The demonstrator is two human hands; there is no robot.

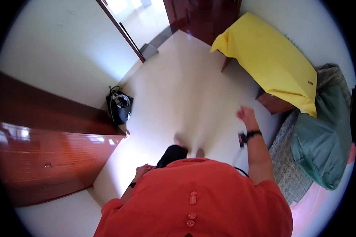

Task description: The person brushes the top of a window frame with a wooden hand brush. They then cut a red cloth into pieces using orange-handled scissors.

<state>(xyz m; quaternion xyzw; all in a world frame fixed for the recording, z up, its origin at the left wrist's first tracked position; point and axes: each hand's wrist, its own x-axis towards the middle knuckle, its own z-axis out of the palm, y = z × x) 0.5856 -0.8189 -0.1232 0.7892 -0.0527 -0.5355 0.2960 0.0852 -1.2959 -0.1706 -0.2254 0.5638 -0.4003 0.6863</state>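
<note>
My right hand [246, 114] is out in front of me over the floor, its fingers loosely curled and slightly blurred, with nothing visible in them. A black band with a small device [247, 138] is around that wrist. Lower on the left, my left hand [144, 170] hangs beside my dark-clothed leg [172, 155]; the leg and my shirt partly hide its fingers. A dark band [132, 184] circles the left wrist. Nearest to my right hand stands a low wooden table [275, 103] under a yellow cloth [271, 55].
The pale shiny floor [178, 79] stretches ahead to a doorway with a dark red door [205, 17]. A dustpan [148, 51] lies by the door frame. A black bag [118, 106] stands near the glossy reddish cabinet [55, 158]. Green fabric [320, 138] covers something at right.
</note>
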